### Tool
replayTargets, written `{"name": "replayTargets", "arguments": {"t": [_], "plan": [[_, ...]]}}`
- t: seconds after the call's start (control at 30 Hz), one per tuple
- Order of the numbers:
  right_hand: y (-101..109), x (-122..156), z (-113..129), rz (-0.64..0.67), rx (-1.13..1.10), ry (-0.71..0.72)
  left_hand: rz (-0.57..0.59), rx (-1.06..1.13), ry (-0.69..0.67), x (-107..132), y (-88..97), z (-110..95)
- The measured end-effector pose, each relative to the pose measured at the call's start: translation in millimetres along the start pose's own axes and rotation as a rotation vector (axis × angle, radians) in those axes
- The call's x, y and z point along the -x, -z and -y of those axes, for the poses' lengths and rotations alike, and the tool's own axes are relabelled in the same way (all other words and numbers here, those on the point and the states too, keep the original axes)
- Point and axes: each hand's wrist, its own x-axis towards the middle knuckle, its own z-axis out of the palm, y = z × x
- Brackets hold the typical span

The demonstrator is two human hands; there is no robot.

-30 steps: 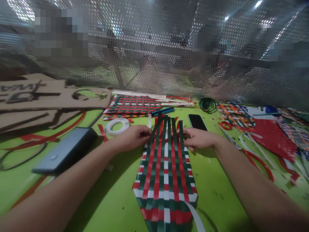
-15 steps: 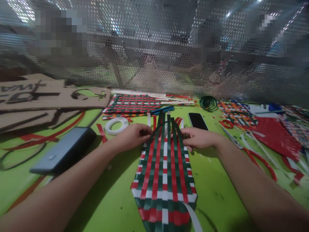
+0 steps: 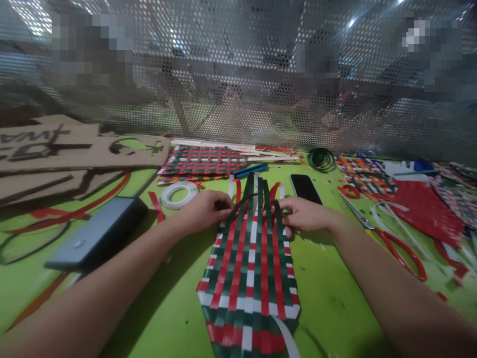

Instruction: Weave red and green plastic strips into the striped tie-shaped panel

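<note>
A woven mat (image 3: pixel 249 278) of red, green and white strips lies on the green table (image 3: pixel 335 308) in front of me, with loose strip ends fanning out at its far end. My left hand (image 3: pixel 203 211) pinches a dark green strip at the mat's left edge. That strip arcs across the loose ends towards my right hand (image 3: pixel 303 214), whose fingers are closed on it at the mat's right edge.
A dark power bank (image 3: pixel 99 231) and a white tape roll (image 3: pixel 181 193) lie to the left. A black phone (image 3: pixel 305 188), red-handled scissors (image 3: pixel 387 238) and a green strip coil (image 3: pixel 321 159) lie to the right. Another woven mat (image 3: pixel 204 161) and cardboard sheets (image 3: pixel 74 149) sit further back, before a perforated metal screen.
A dark green strip has been bent crosswise over the loose upright ends between both hands. The mat has shifted slightly leftwards and nearer to me.
</note>
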Motion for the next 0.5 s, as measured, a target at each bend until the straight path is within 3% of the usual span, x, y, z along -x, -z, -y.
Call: {"name": "replayTargets", "arguments": {"t": [0.27,0.5], "plan": [[-13.5,-9.5,2.0,-0.232,0.092,0.025,0.011,0.010,-0.001,0.4,0.4,-2.4],[-19.2,-14.6,1.8,-0.321,0.176,0.001,0.018,-0.013,0.005,0.7,4.1,0.1]]}}
